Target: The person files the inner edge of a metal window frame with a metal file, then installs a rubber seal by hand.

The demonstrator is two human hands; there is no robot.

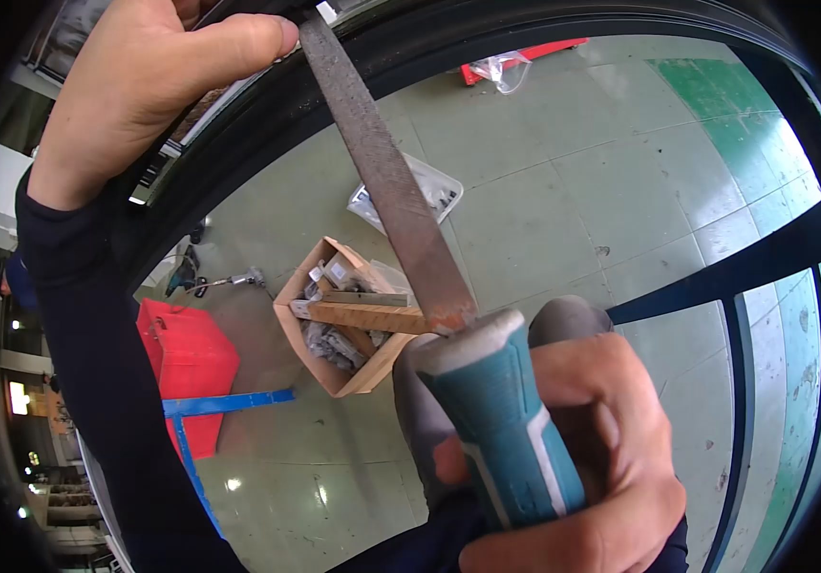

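Observation:
My right hand (611, 449) is wrapped round the teal and grey handle of a flat file (382, 167). The long, worn metal blade slants up and away, with rust-brown marks near the handle. Its far end lies against a curved-looking black frame (238, 134) at the top of the view. On that frame rests my left hand (148, 81), closed over its edge, the thumb tip right beside the file's end. The other left fingers are mostly hidden behind the thumb and the top edge of the view.
Below the frame, a cardboard box (298, 329) of mixed parts stands on the green floor, with a white tray (448, 186) behind it. A red bin (191, 358), a blue bar (229, 403) and a power tool (183, 277) are at left. Dark blue bars (716, 277) cross the right side.

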